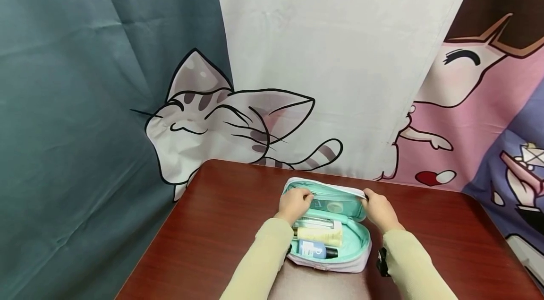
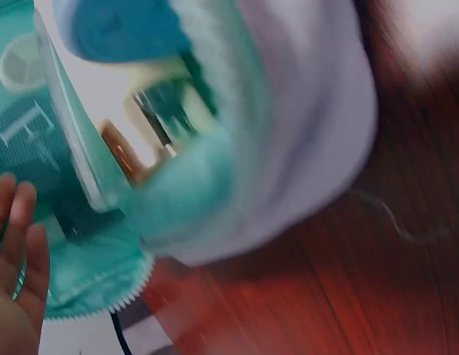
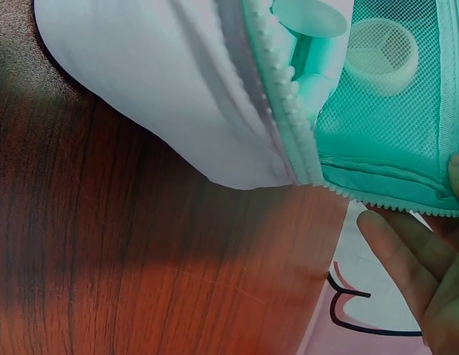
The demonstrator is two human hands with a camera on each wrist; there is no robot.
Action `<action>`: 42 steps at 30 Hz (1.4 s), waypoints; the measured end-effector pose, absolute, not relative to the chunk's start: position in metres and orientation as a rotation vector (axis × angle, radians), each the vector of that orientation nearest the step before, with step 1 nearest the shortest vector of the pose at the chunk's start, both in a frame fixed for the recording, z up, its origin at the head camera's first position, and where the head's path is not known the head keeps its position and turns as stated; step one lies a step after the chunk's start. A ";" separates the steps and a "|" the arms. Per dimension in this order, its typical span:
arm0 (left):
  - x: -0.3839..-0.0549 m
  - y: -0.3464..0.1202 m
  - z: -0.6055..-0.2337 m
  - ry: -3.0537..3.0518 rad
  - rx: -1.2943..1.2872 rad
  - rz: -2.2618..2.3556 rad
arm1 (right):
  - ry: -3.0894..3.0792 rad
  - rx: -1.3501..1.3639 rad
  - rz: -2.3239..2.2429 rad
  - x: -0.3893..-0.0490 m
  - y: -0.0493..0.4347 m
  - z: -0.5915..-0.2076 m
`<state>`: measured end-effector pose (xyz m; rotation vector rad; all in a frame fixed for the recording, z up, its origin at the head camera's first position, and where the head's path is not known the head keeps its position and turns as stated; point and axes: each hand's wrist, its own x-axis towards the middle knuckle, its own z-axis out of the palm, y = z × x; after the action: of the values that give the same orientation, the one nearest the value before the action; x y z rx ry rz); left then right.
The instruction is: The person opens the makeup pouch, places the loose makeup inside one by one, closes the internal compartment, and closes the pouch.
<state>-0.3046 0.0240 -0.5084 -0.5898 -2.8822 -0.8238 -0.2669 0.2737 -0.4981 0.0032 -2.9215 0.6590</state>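
Observation:
A white cosmetic pouch [image 1: 359,263] with a mint-green lining lies unzipped on the table, its lid [image 1: 363,212] raised at the back. My left hand [image 1: 293,204] pinches the small zipper pull [image 1: 313,193] at the top of the lid's mesh pocket [image 1: 321,204]. Thumb inside and fingers outside, my right hand [image 1: 379,210] grips the lid's right edge. Behind the mesh shows a round white container [image 3: 381,58]. In the pouch's base lie a blue bottle [image 1: 311,249] with a black cap, a pale yellow tube [image 1: 319,235] and a clear container [image 1: 316,223].
The dark red wooden table [image 1: 221,210] extends to both sides of the pouch. A pale mat [image 1: 318,286] lies in front of it. Behind the table hangs a curtain [image 1: 348,54] printed with a cartoon cat and other figures.

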 end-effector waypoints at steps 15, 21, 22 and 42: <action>-0.316 -0.009 -0.519 -2.794 -0.505 -0.727 | -2.921 -0.013 0.670 -0.266 0.279 -0.499; -0.319 -0.017 -0.519 -2.759 -0.491 -0.684 | -2.924 -0.004 0.664 -0.268 0.278 -0.499; -0.320 -0.019 -0.518 -2.751 -0.477 -0.679 | -2.923 -0.004 0.664 -0.268 0.278 -0.499; -0.324 -0.021 -0.522 -2.681 -0.274 -0.727 | -2.937 -0.003 0.757 -0.270 0.273 -0.498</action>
<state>-0.3243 -0.0213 -0.5216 -0.2736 -2.6812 -0.7268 -0.2700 0.2735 -0.4978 -0.0033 -2.9367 0.7570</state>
